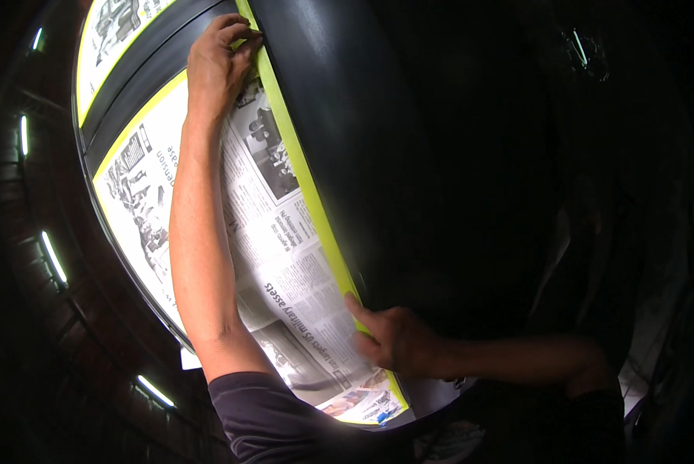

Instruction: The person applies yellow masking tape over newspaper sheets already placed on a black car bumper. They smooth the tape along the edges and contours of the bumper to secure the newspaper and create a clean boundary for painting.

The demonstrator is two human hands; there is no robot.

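A dark room (68,329) with glowing tube lights (54,257) is curving along the left of the frame. A glossy black panel (347,116) is filling the upper middle, and newspaper (289,259) is covering the area left of centre. Between them, the yellow tape strip (308,185) is running lengthwise from top centre to lower centre, right at my fingers. My left hand (220,68) is meeting its upper end, fingertips bunched together; my right hand (399,340) is sitting nearer its lower end, thumb apart from curled fingers. I cannot tell whether either is clamping it.
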